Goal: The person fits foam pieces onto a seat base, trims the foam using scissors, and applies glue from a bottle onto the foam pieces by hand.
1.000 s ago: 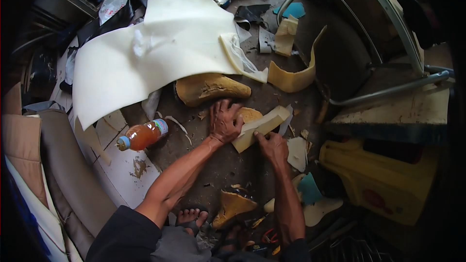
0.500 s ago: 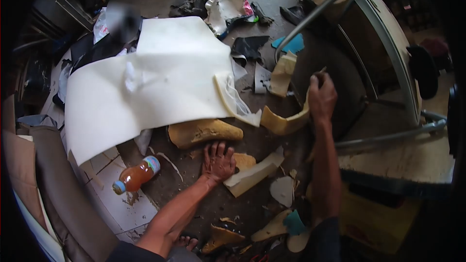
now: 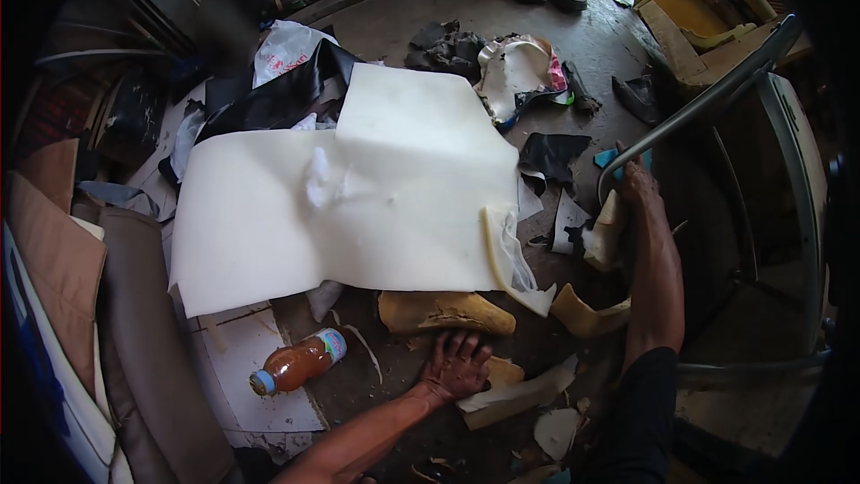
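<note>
Our left hand [image 3: 459,365]: spread beside the curved foam [image 3: 446,313]. Our right hand [image 3: 638,181]: at the blue scrap [image 3: 606,158]; we cannot tell its grip.

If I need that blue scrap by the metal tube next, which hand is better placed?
Right, most likely: the right hand is stretched out to the blue scrap, while the left hand lies well short, near the pale strip.

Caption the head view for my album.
Left hand beside a yellowed foam piece, right hand near a teal scrap, white foam sheet outspread.
</note>
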A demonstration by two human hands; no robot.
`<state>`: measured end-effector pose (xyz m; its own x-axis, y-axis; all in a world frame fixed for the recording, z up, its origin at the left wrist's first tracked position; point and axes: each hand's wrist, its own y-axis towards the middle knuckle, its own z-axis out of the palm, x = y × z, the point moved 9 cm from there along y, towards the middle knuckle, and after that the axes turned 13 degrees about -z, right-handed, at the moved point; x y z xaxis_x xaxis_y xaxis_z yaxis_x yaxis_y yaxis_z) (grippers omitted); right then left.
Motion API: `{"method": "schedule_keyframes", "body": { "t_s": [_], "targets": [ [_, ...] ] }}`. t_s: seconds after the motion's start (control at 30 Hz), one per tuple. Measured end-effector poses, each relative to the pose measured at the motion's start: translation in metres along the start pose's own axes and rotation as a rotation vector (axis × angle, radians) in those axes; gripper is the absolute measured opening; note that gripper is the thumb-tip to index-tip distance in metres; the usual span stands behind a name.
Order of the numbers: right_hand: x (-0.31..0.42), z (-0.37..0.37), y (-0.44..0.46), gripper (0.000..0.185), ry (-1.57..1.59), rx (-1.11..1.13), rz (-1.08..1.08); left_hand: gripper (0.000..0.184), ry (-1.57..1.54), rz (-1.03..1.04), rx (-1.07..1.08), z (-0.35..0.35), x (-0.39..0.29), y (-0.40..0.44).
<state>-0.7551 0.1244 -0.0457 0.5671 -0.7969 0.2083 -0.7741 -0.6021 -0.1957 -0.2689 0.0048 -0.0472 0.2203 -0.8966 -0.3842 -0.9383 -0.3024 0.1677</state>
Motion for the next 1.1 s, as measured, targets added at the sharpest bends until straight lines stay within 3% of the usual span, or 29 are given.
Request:
{"method": "schedule_keyframes", "body": {
  "t_s": [0.1,0.13,0.17,0.2,0.3,0.4,0.5,0.57,0.63,0.73,0.8,0.87,0.93,1.07,1.1],
  "targets": [
    [-0.003,-0.012,-0.014,0.076,-0.272,0.088,0.146,0.032,-0.022,0.005,0.001,-0.001,-0.004,-0.002],
    [-0.001,-0.016,-0.020,0.065,-0.355,0.064,0.106,0.033,-0.012,-0.003,0.008,0.001,-0.004,-0.003],
    [-0.015,-0.010,-0.023,0.065,-0.362,0.057,0.115,0.033,-0.001,-0.008,0.011,0.003,-0.003,-0.004],
    [-0.040,0.006,-0.020,0.062,-0.113,-0.021,0.068,0.034,-0.006,-0.002,0.014,0.005,-0.002,-0.004],
    [-0.049,0.008,-0.037,0.066,0.151,-0.056,-0.011,0.034,0.025,0.010,0.026,0.007,-0.005,-0.005],
    [-0.024,-0.015,-0.082,0.073,-0.025,-0.031,0.175,0.035,0.048,0.034,0.015,0.005,-0.004,-0.003],
    [-0.042,0.002,-0.092,0.077,-0.183,0.042,0.222,0.033,0.025,0.023,0.014,0.006,-0.005,-0.005],
    [-0.043,-0.008,-0.102,0.076,-0.324,-0.069,0.169,0.033,0.021,0.039,-0.004,0.004,-0.006,0.000],
    [-0.042,-0.013,-0.111,0.063,0.038,-0.041,0.191,0.032,0.053,0.011,0.030,0.006,-0.004,-0.004],
    [-0.002,-0.074,-0.149,0.047,0.285,-0.569,0.062,0.035,0.055,0.014,0.031,0.010,-0.003,-0.007],
    [0.014,-0.095,-0.174,0.038,0.428,-0.596,0.036,0.036,0.042,0.022,-0.022,0.013,-0.001,-0.003],
    [0.094,-0.130,-0.256,0.032,0.827,-0.733,0.029,0.035,0.033,0.005,-0.014,0.009,-0.002,-0.005],
    [0.145,-0.125,-0.329,0.029,1.075,-0.728,0.102,0.032,-0.011,-0.003,0.011,0.007,-0.001,0.004],
    [0.208,-0.037,-0.470,0.030,1.113,-0.656,0.227,0.031,-0.180,-0.052,0.156,-0.005,0.005,0.007],
    [0.214,-0.005,-0.507,0.031,1.131,-0.536,0.314,0.033,-0.217,-0.055,0.177,-0.006,0.007,0.006]
  ]
}}
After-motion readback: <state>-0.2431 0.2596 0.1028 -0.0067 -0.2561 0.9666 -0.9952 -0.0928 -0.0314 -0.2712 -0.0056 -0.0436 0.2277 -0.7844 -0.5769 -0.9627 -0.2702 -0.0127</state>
